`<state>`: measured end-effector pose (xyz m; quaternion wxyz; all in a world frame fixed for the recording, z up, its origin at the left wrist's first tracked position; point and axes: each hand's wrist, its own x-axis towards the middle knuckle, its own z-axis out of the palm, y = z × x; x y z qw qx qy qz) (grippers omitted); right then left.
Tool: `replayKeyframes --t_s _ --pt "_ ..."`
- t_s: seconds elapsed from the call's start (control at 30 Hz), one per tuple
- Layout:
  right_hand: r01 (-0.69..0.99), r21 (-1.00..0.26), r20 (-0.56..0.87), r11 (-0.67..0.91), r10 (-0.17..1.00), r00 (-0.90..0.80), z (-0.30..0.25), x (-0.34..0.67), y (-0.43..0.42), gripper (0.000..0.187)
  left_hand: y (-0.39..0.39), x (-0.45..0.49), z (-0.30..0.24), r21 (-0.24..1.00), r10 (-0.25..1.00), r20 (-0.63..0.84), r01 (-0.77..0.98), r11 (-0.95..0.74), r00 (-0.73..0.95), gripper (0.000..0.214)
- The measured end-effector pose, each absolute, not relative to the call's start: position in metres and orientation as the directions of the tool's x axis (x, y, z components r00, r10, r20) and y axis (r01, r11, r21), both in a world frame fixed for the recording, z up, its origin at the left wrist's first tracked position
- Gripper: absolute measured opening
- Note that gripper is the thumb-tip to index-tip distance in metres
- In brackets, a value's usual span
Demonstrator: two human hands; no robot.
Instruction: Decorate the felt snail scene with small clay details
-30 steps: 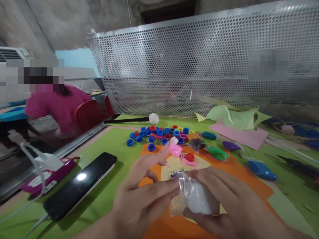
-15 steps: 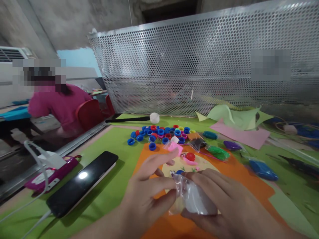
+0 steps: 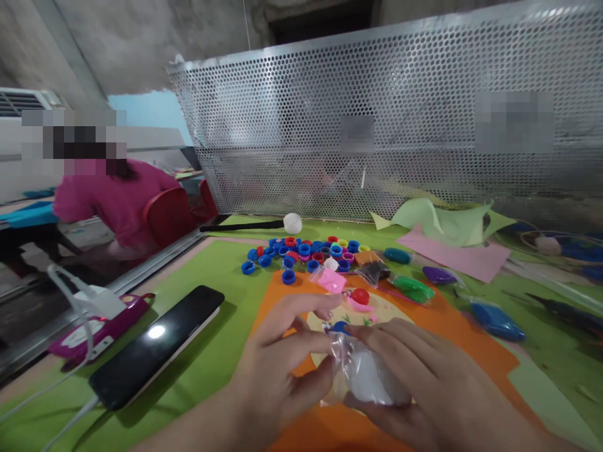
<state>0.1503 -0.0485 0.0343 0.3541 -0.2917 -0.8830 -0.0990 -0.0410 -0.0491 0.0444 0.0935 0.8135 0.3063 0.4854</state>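
Pinching the top of a small clear bag [image 3: 367,380], the left hand [image 3: 277,370] and right hand [image 3: 424,376] are holding it over the orange mat [image 3: 471,351] by the front edge of the counter [image 3: 207,370]; opening it is probably calling for a gentle pull

1. The left hand [image 3: 277,376] comes in from the lower left of the bag [image 3: 365,376], palm turned inward, its forearm [image 3: 188,430] low behind it.
2. Its thumb [image 3: 308,386] and middle finger [image 3: 301,344] press the bag's left side, while the forefinger [image 3: 306,304] stretches out above the bag, touching nothing.
3. The right hand [image 3: 428,383] lies to the right of the bag, back upward.
4. Its fingers [image 3: 386,336] curl over the bag's top; the thumb [image 3: 372,409] grips from beneath.
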Motion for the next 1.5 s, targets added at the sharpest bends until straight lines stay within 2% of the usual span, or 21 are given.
replayKeyframes --t_s 0.13,0.2,0.27,0.4,0.47,0.6,0.7,0.8,0.9,1.03,1.1,1.27,1.5 --pt "0.590 -0.015 0.694 0.808 0.433 -0.575 0.035 0.152 -0.048 0.035 -0.045 -0.042 0.048 0.656 0.710 0.608 0.278 -0.701 0.355 0.015" --pt "0.593 -0.006 0.693 0.805 0.431 -0.578 0.036 0.152 -0.048 0.035 -0.042 -0.043 0.049 0.698 0.729 0.582 0.239 -0.675 0.359 0.013" --pt "0.596 -0.012 0.684 0.803 0.441 -0.581 0.036 0.152 -0.048 0.037 -0.041 -0.044 0.049 0.670 0.711 0.601 0.255 -0.698 0.366 0.012" --pt "0.591 -0.049 0.679 0.805 0.461 -0.571 0.035 0.150 -0.048 0.037 -0.043 -0.046 0.048 0.456 0.592 0.692 0.385 -0.802 0.413 0.015" --pt "0.578 -0.059 0.679 0.814 0.457 -0.574 0.034 0.149 -0.048 0.036 -0.044 -0.046 0.049 0.411 0.576 0.692 0.420 -0.809 0.434 0.017" --pt "0.576 -0.029 0.672 0.817 0.443 -0.594 0.028 0.149 -0.047 0.035 -0.045 -0.043 0.045 0.527 0.661 0.617 0.400 -0.750 0.426 0.011" --pt "0.583 -0.002 0.665 0.813 0.436 -0.606 0.023 0.149 -0.046 0.034 -0.045 -0.040 0.040 0.591 0.689 0.619 0.354 -0.725 0.378 0.011" --pt "0.582 -0.016 0.655 0.813 0.449 -0.608 0.022 0.149 -0.045 0.033 -0.046 -0.038 0.038 0.622 0.698 0.626 0.317 -0.716 0.348 0.016" --pt "0.579 -0.039 0.650 0.815 0.460 -0.604 0.024 0.150 -0.046 0.032 -0.045 -0.040 0.042 0.713 0.757 0.565 0.268 -0.648 0.328 0.016" --pt "0.566 -0.044 0.681 0.823 0.440 -0.586 0.031 0.152 -0.048 0.032 -0.044 -0.046 0.048 0.851 0.808 0.434 0.111 -0.512 0.398 0.008" --pt "0.565 -0.055 0.689 0.823 0.441 -0.575 0.032 0.152 -0.049 0.030 -0.044 -0.048 0.051 0.882 0.806 0.397 0.060 -0.467 0.440 0.005" --pt "0.568 -0.084 0.680 0.819 0.464 -0.568 0.032 0.151 -0.050 0.033 -0.041 -0.052 0.053 0.817 0.782 0.420 0.183 -0.547 0.460 0.014" --pt "0.575 -0.105 0.669 0.812 0.485 -0.563 0.030 0.151 -0.049 0.034 -0.035 -0.056 0.047 0.626 0.672 0.588 0.274 -0.730 0.449 0.020"
